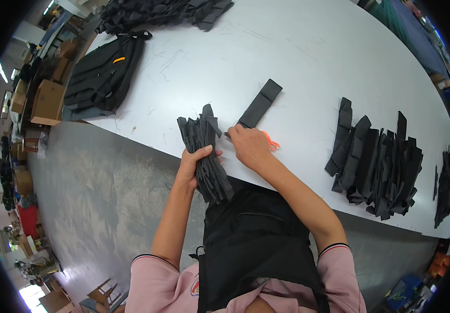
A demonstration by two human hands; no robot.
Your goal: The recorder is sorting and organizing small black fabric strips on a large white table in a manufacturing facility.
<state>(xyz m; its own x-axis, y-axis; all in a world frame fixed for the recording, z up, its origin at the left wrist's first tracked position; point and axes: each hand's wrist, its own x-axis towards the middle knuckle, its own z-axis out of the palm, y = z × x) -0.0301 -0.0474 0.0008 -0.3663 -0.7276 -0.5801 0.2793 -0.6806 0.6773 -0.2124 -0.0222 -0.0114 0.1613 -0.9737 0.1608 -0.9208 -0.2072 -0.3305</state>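
My left hand [193,163] is wrapped round a thick bundle of black fabric strips [200,136], held upright at the table's near edge. Close to its right side, my right hand [248,145] is closed on what looks like a pair of thread snips [227,134]. A dark pointed tip shows at the fingers, facing the bundle; the rest is hidden in the palm. Orange loops [272,141] stick out behind that hand. Just beyond it, a single folded black strip [260,103] lies slantwise on the white table [298,68].
A pile of similar black strips [379,167] lies to the right, with a smaller stack [447,188] past it. At the far left stand a black backpack [105,78] and a heap of black pieces [162,14]. Loose threads are scattered on the tabletop. Cardboard boxes [47,101] stand beyond the floor.
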